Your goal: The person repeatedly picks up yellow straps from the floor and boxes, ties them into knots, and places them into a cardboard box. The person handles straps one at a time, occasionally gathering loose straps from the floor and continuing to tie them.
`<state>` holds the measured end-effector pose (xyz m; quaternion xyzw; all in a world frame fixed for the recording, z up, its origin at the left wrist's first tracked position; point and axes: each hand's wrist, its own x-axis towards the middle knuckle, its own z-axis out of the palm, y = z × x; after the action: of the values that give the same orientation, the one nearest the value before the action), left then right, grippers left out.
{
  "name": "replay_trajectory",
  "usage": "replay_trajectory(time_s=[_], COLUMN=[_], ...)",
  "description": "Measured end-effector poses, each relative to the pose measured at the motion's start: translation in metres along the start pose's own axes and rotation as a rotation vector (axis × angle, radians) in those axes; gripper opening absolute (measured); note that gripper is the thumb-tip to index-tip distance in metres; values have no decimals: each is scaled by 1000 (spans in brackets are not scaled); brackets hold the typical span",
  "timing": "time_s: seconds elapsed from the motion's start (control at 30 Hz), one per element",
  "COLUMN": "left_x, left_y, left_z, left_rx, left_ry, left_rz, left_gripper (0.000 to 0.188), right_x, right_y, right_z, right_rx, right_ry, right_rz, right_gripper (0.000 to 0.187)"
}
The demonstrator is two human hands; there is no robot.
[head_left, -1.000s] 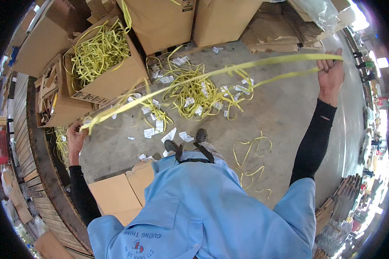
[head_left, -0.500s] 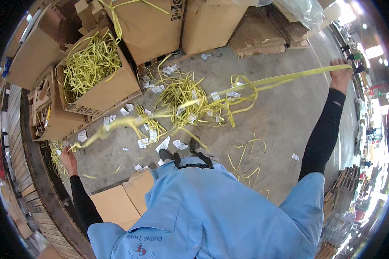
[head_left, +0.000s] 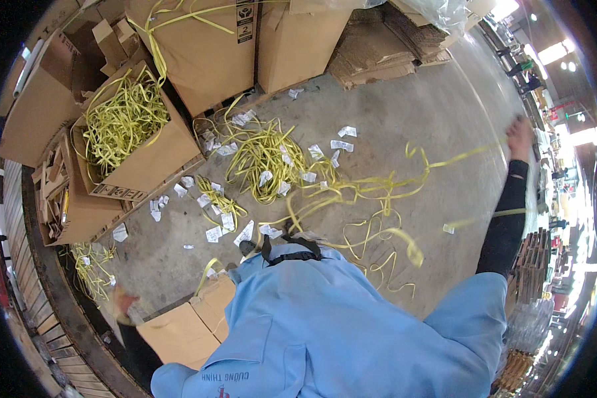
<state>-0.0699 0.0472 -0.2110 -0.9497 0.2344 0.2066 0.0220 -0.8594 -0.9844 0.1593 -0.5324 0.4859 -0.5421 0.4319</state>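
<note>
Grey concrete floor (head_left: 411, 119) lies under me, littered with white paper scraps (head_left: 343, 144) and a tangle of flat yellow plastic strapping (head_left: 265, 156). My right hand (head_left: 521, 136), blurred, seems closed on one thin glossy strap (head_left: 444, 162), which runs leftward and curls loosely across the floor toward my feet. My left hand (head_left: 127, 306) is low beside a flat cardboard sheet (head_left: 179, 331); whether it grips anything I cannot tell.

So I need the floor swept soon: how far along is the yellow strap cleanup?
One open box already holds straps. The right hand holds a long yellow strap; the left hand is blurred. A strap pile and paper scraps remain on the floor.
</note>
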Motion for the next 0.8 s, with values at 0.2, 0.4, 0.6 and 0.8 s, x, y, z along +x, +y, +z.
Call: replay_trajectory(time_s=[0.2,0.4,0.6,0.8], left_x=[41,-62,27,76], left_y=[377,628,601,411], left_z=[-136,-196,-112,-59], left_rx=[-582,-1054,-1171,-489], left_ry=[355,615,304,574], left_rz=[676,1020,850,473], left_gripper=[79,89,22,12], right_x=[-203,-326,-262,-95], right_y=[-35,-116,-163,-157], right_z=[287,361,297,129], right_rx=[-829,-258,517,-728], right_ry=[-599,-1114,-1140,-16], right_rz=[-765,-163,51,-729], right_gripper=[23,27,24,40])
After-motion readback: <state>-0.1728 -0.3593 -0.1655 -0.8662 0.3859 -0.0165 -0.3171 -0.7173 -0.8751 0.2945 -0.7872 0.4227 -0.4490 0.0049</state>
